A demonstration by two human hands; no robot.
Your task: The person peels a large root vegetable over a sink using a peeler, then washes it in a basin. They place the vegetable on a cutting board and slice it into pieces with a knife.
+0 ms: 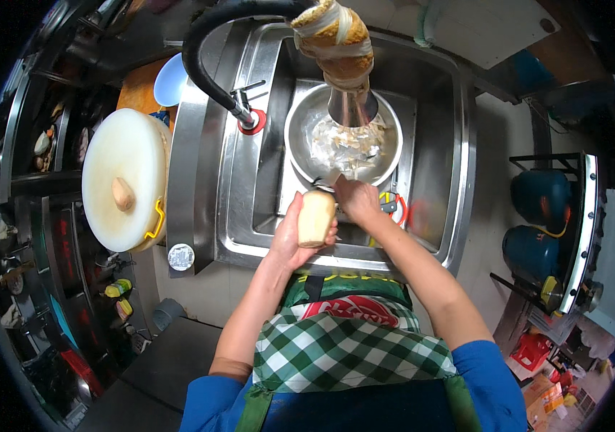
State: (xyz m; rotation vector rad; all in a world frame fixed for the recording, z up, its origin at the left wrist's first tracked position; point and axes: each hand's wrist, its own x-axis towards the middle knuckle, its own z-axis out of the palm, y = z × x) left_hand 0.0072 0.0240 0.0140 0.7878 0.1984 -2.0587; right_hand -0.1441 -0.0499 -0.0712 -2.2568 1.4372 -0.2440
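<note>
Over the near edge of a steel sink, my left hand [287, 237] holds a pale, peeled root vegetable [316, 218] upright. My right hand [358, 201] grips a small tool, apparently a peeler [323, 186], at the vegetable's far end; its shape is blurred and partly hidden by the fingers. Just beyond both hands, a round steel bowl [289, 135] stands in the sink with thin pale peelings [348, 148] in it. A faucet head wrapped in cloth [340, 48] hangs over the bowl and covers part of it.
Scissors with red and yellow handles [400, 208] lie in the sink, right of my right hand. The sink's steel rim [464, 162] surrounds the basin. At left, a brown root vegetable [123, 194] lies on a thick round white board [104, 156], near a blue bowl [171, 83]. Blue gas cylinders [534, 248] stand right.
</note>
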